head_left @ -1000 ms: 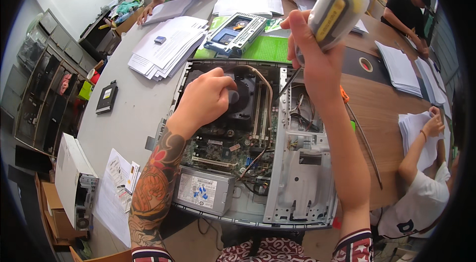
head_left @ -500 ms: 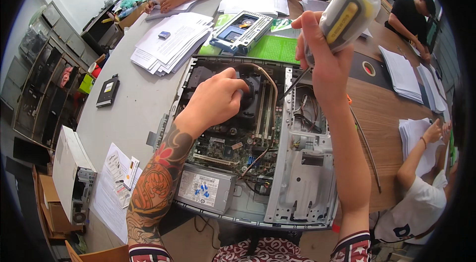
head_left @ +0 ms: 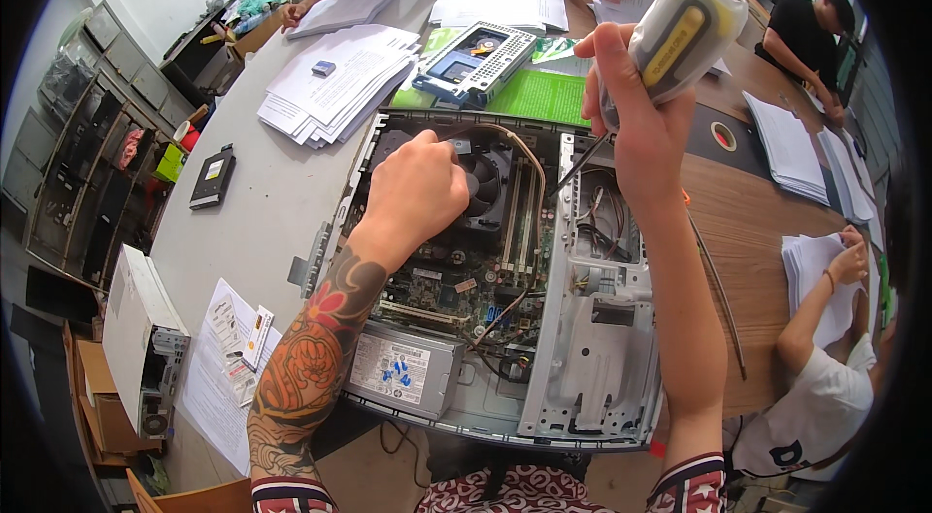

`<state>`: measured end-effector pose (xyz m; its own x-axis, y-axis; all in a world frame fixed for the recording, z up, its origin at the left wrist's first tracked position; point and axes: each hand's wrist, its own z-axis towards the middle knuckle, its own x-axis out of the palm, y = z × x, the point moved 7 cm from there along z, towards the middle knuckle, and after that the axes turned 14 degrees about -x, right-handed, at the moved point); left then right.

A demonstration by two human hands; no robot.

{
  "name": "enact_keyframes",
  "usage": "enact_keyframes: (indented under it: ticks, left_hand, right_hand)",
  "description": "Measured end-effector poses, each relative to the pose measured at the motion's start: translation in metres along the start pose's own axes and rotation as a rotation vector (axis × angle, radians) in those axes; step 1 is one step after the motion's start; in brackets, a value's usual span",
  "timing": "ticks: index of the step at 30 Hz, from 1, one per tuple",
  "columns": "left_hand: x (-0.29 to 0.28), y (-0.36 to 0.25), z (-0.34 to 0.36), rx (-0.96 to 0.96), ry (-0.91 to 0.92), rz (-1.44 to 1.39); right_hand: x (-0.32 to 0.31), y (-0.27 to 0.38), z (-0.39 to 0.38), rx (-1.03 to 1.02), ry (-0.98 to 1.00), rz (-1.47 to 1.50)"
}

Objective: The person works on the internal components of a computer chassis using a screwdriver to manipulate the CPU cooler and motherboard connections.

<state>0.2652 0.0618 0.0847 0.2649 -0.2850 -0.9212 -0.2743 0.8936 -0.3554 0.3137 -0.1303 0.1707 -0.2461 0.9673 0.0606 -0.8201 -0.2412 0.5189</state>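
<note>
Open computer case [head_left: 592, 358] on table, left hand [head_left: 419, 191] fingers curled onto cooler fan [head_left: 485, 185], right hand [head_left: 641, 125] clamped on yellow-grey screwdriver [head_left: 680, 33], white blue-dotted label on power supply [head_left: 403, 369].

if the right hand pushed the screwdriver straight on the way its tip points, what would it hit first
Probably the black cooler fan inside the open computer case. The right hand angles the screwdriver down and to the left, toward the fan where the left hand rests. Depth is unclear, so the tip might reach the memory sticks first.
</note>
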Motion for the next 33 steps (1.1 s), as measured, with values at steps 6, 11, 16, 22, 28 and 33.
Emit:
enact_keyframes:
  ticks: [6,11,16,22,28,33]
  left_hand:
    - [0.004,-0.001,0.0,0.182,0.041,-0.198]
    - [0.008,-0.008,-0.004,0.209,0.092,-0.236]
    - [0.005,-0.008,-0.004,0.195,0.036,-0.215]
    - [0.005,-0.005,-0.004,0.166,0.02,-0.225]
    - [-0.02,-0.018,0.001,0.352,0.332,-0.71]
    - [-0.028,0.006,0.009,0.277,0.011,-0.536]
  right_hand:
    - [0.002,0.002,0.002,-0.019,-0.001,0.01]
    - [0.001,0.001,0.001,-0.014,0.005,0.009]
    - [0.001,0.003,0.002,-0.022,-0.001,0.016]
    - [0.004,0.005,0.002,-0.012,-0.019,0.02]
    - [-0.002,-0.001,0.001,0.017,-0.029,0.014]
    - [-0.001,0.002,0.002,0.027,-0.025,0.021]
